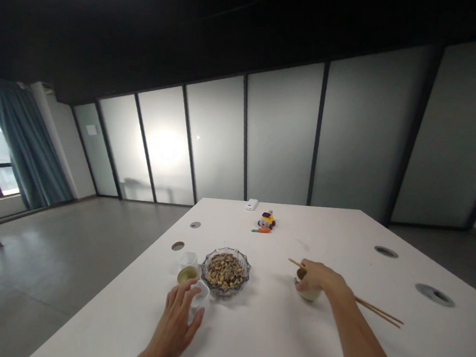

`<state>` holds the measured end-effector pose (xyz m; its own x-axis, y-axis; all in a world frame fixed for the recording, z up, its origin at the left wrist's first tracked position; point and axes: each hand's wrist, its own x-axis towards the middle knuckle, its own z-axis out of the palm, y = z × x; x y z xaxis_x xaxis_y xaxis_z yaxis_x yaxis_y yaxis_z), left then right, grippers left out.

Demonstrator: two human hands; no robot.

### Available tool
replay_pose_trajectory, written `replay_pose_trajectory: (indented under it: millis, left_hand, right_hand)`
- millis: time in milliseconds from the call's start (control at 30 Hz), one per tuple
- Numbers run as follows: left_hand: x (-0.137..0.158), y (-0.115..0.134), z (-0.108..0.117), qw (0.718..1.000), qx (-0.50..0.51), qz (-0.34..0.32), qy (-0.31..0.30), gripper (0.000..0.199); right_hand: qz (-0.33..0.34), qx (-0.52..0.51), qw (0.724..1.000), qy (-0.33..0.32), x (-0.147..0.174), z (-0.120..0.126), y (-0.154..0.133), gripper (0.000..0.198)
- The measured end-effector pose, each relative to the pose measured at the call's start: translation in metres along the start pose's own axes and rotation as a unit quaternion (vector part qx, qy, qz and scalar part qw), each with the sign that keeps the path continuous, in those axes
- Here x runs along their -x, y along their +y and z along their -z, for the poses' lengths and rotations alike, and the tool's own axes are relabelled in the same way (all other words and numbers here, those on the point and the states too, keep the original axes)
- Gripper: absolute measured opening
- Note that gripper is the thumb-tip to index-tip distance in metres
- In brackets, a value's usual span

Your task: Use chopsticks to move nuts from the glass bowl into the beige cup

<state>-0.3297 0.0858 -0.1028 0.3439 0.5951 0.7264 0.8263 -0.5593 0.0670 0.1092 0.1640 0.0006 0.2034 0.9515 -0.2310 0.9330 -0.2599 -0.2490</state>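
My left hand (176,321) is at a small clear whitish cup (204,294), its fingers curled at the left rim and the thumb at the near side. Just beyond those fingers stands an olive-green cup (187,275), with another clear cup (188,259) behind it. To their right, a scalloped glass bowl (247,273) holds mixed seeds and nuts (226,270). My right hand (316,277) is closed on the rim of a pale cup (311,294), whose dark contents show partly. Wooden chopsticks (379,311) pass beneath this hand; whether it grips them is hidden.
At the far end of the white table (264,338) are a yellow toy vehicle (266,219), an orange carrot-like object (263,231) and a white box-like device (251,204). Round holes pierce the tabletop, including a metal-rimmed one (423,290) at right. Frosted panels (280,132) stand behind.
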Motion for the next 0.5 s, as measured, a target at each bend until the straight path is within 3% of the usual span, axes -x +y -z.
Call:
replay_pose_trajectory:
  millis: [267,367,500]
  left_hand:
    - [0.004,-0.005,-0.006,1.000,0.003,0.026,0.004,0.034]
    - [0.004,-0.005,-0.005,1.000,0.010,0.029,0.006,0.033]
    - [0.004,-0.005,-0.002,0.999,0.029,0.042,-0.006,0.034]
  right_hand:
    - [0.127,0.050,0.991,0.004,0.043,-0.030,-0.093,0.061]
    - [0.147,0.063,0.987,0.019,0.058,-0.032,-0.106,0.058]
    - [0.163,0.064,0.984,0.039,0.077,-0.018,-0.109,0.041]
